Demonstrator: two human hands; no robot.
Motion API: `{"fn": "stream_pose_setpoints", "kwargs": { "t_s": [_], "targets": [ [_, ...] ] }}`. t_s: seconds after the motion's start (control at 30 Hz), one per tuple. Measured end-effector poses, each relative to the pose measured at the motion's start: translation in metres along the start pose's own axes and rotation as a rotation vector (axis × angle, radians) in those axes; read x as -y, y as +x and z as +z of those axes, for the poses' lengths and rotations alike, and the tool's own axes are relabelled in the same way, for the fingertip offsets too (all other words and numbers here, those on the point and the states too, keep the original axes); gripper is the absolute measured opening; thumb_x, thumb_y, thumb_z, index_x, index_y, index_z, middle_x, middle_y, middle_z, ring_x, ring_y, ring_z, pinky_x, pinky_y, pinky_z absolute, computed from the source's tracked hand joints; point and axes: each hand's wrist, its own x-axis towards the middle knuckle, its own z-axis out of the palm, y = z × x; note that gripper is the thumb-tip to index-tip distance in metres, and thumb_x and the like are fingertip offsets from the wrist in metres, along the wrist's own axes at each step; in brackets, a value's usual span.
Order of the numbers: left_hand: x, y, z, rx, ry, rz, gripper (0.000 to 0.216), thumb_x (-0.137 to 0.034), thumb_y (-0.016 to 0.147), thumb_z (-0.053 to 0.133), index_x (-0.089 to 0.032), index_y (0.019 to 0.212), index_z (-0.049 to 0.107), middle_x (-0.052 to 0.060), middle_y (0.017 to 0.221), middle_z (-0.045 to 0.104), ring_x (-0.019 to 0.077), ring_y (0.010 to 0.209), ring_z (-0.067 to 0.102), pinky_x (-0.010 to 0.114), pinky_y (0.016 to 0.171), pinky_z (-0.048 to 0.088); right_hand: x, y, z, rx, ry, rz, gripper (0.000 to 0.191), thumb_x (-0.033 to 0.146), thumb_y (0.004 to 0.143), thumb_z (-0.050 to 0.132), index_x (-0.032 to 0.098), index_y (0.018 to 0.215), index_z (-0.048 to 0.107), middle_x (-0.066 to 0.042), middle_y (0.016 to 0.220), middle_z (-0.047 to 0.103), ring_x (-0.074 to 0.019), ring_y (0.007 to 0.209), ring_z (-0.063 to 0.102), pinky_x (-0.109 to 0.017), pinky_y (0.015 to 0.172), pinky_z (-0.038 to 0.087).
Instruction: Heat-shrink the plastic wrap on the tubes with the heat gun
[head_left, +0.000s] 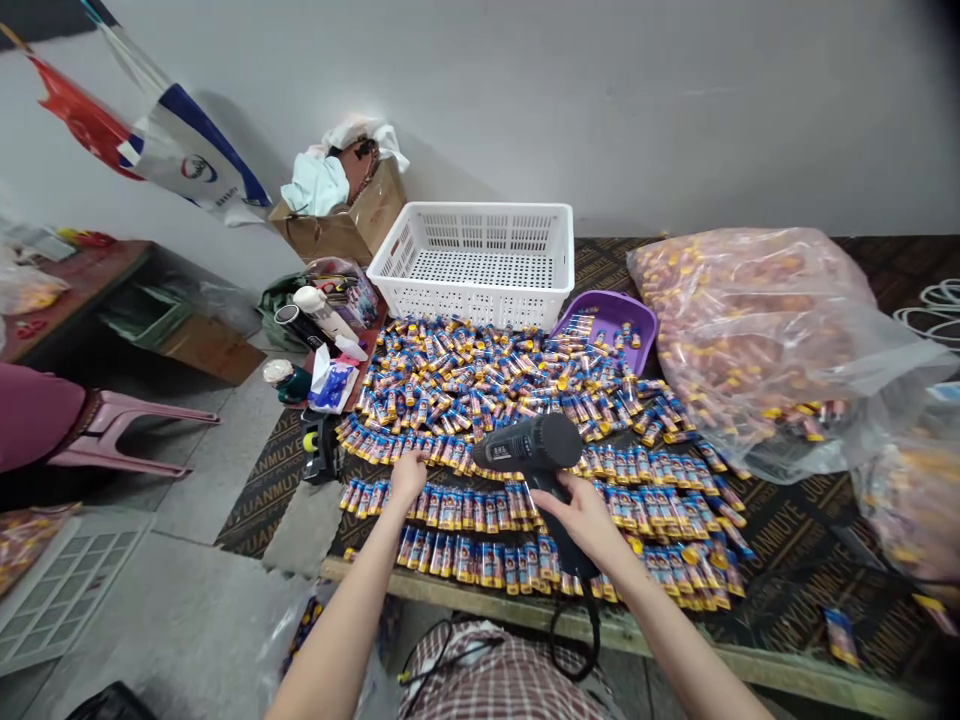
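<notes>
My right hand (581,515) is wrapped round the handle of a black hair dryer (517,446), whose nozzle points left across the rows of tubes. Small clear tubes with blue and yellow ends (457,508) lie side by side in several curved rows along the table's near side. My left hand (407,478) reaches to the row farthest from me, its fingers curled together at the tubes there; whether it grips one is hidden. Behind the rows lies a loose heap of the same tubes (450,370).
A white plastic basket (469,300) stands behind the heap, with a purple scoop tray (641,340) at its right. Large clear bags of tubes (750,310) fill the right side. Bottles (322,310), a tissue pack (332,385) and a tape dispenser (319,450) stand left. The dryer's cord (589,640) hangs over the front edge.
</notes>
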Motion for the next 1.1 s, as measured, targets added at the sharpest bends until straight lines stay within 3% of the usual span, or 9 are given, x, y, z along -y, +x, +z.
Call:
{"fn": "stream_pose_setpoints", "kwargs": {
  "t_s": [0.1,0.37,0.5,0.7,0.97,1.1],
  "targets": [
    [-0.010,0.000,0.011,0.036,0.005,0.033,0.027,-0.009,0.075,0.045,-0.014,0.089,0.068,0.012,0.100,0.067,0.0239,0.095,0.061,0.032,0.084,0.043,-0.006,-0.016,-0.017,-0.047,0.005,0.005,0.033,0.039,0.070,0.062,0.013,0.090,0.065,-0.009,0.091,0.069,-0.0263,0.084,0.060,-0.033,0.075,0.044],
    [-0.036,-0.001,0.029,0.135,0.043,0.074,0.027,-0.010,0.077,0.045,-0.013,0.092,0.067,0.010,0.102,0.067,0.0219,0.097,0.059,0.030,0.086,0.042,-0.031,-0.080,-0.096,-0.331,-0.100,0.187,0.042,0.050,0.068,0.063,0.013,0.089,0.064,-0.009,0.093,0.068,-0.0260,0.085,0.059,-0.034,0.076,0.044],
    [-0.038,-0.002,0.029,0.166,0.119,0.092,0.027,-0.012,0.079,0.044,-0.015,0.095,0.065,0.008,0.105,0.066,0.0200,0.099,0.058,0.027,0.086,0.041,-0.030,-0.084,-0.095,-0.363,-0.057,0.183,0.042,0.049,0.069,0.063,0.012,0.090,0.063,-0.009,0.095,0.068,-0.0259,0.089,0.059,-0.034,0.081,0.043],
    [-0.032,-0.003,0.021,0.178,0.112,0.095,0.027,-0.016,0.081,0.044,-0.014,0.098,0.064,0.009,0.106,0.065,0.0198,0.097,0.059,0.026,0.082,0.043,-0.023,-0.073,-0.085,-0.317,0.021,0.175,0.044,0.048,0.070,0.062,0.013,0.097,0.062,-0.009,0.094,0.069,-0.0265,0.089,0.060,-0.034,0.075,0.047],
    [0.001,0.001,0.012,0.126,0.120,0.107,0.026,-0.018,0.080,0.046,-0.016,0.097,0.066,0.007,0.102,0.068,0.0213,0.097,0.060,0.028,0.084,0.043,-0.027,-0.079,-0.147,-0.503,-0.051,0.193,0.044,0.045,0.064,0.067,0.011,0.093,0.064,-0.011,0.099,0.068,-0.0279,0.092,0.061,-0.036,0.080,0.047],
    [0.002,0.001,0.016,0.149,0.120,0.108,0.026,-0.018,0.080,0.046,-0.016,0.097,0.066,0.007,0.101,0.068,0.0212,0.096,0.060,0.028,0.085,0.043,-0.021,-0.076,-0.147,-0.495,-0.037,0.230,0.045,0.046,0.064,0.068,0.011,0.093,0.064,-0.010,0.095,0.070,-0.0278,0.089,0.062,-0.035,0.075,0.049]
  ]
}}
